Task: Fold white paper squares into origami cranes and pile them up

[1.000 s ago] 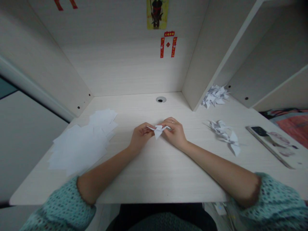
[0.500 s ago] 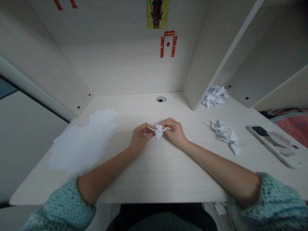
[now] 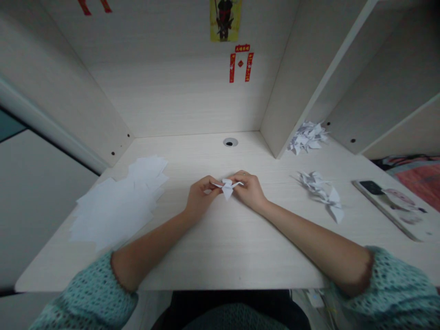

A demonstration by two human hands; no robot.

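A small white folded paper crane [image 3: 227, 188] is held just above the pale wooden desk [image 3: 220, 247] at its middle. My left hand [image 3: 200, 197] pinches the crane's left tip with closed fingers. My right hand [image 3: 250, 189] pinches its right tip, fingers curled, a ring on one finger. The crane's pointed body hangs down between the two hands. Both forearms are bare, with teal knitted sleeves pushed up near the bottom corners.
A spread of white paper sheets [image 3: 115, 201] lies on the desk's left. Finished folded cranes [image 3: 321, 192] lie to the right, with another heap [image 3: 307, 136] in the side shelf bay. A phone [image 3: 390, 204] lies far right. A cable hole [image 3: 230, 142] sits at the back.
My hands and the crane have barely shifted; the fingers adjusted slightly on the crane's tips.
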